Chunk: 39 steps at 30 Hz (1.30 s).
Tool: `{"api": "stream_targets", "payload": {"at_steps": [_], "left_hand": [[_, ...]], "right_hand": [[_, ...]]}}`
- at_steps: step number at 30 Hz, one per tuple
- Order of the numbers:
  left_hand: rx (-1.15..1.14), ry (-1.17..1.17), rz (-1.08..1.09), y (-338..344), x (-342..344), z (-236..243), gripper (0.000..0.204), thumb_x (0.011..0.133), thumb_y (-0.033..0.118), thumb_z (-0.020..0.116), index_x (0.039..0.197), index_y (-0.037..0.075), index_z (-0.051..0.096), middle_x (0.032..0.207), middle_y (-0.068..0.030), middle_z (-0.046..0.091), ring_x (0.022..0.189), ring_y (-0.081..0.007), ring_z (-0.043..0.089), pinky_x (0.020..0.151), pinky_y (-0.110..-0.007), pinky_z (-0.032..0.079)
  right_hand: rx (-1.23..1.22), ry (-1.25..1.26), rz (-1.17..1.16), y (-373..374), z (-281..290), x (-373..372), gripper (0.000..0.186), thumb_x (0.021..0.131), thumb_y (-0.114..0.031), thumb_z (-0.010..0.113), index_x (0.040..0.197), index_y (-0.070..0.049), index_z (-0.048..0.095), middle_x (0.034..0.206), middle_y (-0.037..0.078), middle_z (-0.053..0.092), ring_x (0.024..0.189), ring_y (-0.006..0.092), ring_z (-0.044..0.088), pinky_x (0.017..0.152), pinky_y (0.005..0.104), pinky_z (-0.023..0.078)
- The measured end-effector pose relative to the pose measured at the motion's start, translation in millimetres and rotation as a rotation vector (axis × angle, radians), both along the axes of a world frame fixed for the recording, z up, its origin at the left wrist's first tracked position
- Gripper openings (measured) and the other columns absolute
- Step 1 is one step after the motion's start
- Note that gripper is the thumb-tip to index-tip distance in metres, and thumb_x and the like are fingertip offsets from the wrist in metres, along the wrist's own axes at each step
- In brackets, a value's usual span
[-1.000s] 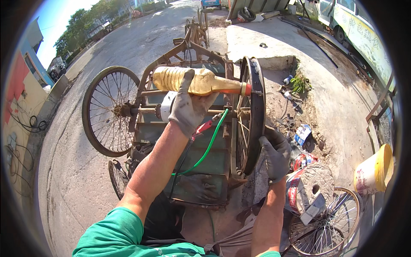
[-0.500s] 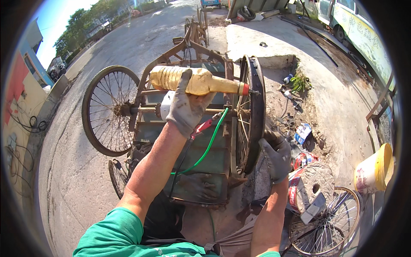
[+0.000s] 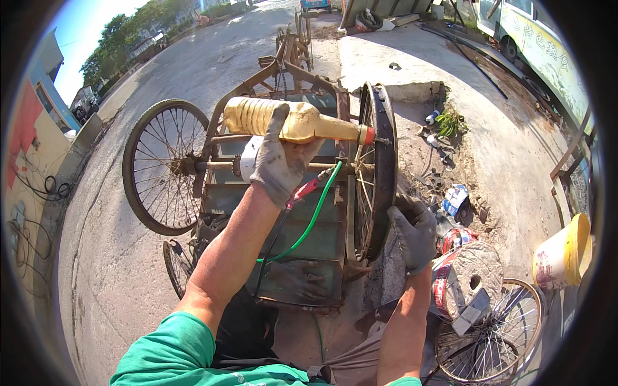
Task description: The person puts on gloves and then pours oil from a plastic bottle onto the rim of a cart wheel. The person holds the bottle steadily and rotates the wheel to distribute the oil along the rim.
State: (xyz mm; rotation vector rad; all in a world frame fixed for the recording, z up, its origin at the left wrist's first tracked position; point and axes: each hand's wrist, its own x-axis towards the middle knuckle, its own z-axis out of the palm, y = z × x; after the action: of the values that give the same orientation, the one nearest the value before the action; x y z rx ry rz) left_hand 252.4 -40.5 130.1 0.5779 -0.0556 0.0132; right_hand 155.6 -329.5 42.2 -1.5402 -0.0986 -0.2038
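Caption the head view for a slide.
Gloved left hand holds a yellowish bottle sideways, its red tip by a spoked wheel; gloved right hand is at that wheel's edge.

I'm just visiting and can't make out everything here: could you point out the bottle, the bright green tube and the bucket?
Bottle (image 3: pixel 301 122): head view, on its wide body.
Green tube (image 3: pixel 315 220): head view, midway along its curve.
Bucket (image 3: pixel 557 254): head view, on its side wall.

The yellowish ribbed bottle (image 3: pixel 257 118) is tipped sideways, its nozzle (image 3: pixel 347 130) (red-ended) beside the upright, dark-rimmed spoked wheel (image 3: pixel 386 164).
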Motion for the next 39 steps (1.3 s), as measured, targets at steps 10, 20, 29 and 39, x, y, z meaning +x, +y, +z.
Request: {"api": "stream_targets", "payload": {"at_steps": [10, 20, 29, 39], "left_hand": [[-0.028, 0.014, -0.008, -2, -2, 1, 0.051, 0.099, 0.033, 0.082, 0.137, 0.005, 0.063, 0.135, -0.0127, 0.070, 0.129, -0.0322, 0.067, 0.111, -0.050, 0.060], [-0.011, 0.011, -0.003, -4, -8, 3, 0.051, 0.098, 0.033, 0.083, 0.137, 0.005, 0.063, 0.133, -0.0121, 0.070, 0.127, -0.0316, 0.068, 0.110, -0.050, 0.061], [-0.028, 0.019, -0.009, -5, -8, 2, 0.051, 0.099, 0.031, 0.083, 0.137, 0.005, 0.062, 0.133, -0.0121, 0.070, 0.127, -0.0315, 0.067, 0.112, -0.051, 0.060], [-0.004, 0.007, 0.000, -7, -9, 8, 0.051, 0.098, 0.030, 0.084, 0.136, 0.005, 0.062, 0.134, -0.0125, 0.069, 0.128, -0.0317, 0.067, 0.112, -0.052, 0.059]], "right_hand": [[0.149, 0.022, 0.025, 5, -1, 3, 0.025, 0.099, -0.008, 0.078, 0.122, 0.003, 0.075, 0.109, 0.006, 0.079, 0.098, 0.0122, 0.072, 0.092, 0.0286, 0.057], [0.358, -0.054, 0.048, 13, -2, 9, 0.032, 0.102, -0.008, 0.076, 0.131, 0.004, 0.072, 0.120, 0.010, 0.078, 0.107, 0.0150, 0.073, 0.100, 0.0310, 0.057], [0.371, -0.096, -0.035, 19, -3, 13, 0.036, 0.099, 0.001, 0.075, 0.135, 0.006, 0.070, 0.124, 0.013, 0.077, 0.109, 0.0155, 0.073, 0.099, 0.0308, 0.059], [0.346, -0.106, -0.017, 15, -10, 15, 0.035, 0.103, -0.001, 0.073, 0.137, 0.004, 0.068, 0.129, 0.012, 0.076, 0.116, 0.0157, 0.071, 0.105, 0.0312, 0.056]]}}
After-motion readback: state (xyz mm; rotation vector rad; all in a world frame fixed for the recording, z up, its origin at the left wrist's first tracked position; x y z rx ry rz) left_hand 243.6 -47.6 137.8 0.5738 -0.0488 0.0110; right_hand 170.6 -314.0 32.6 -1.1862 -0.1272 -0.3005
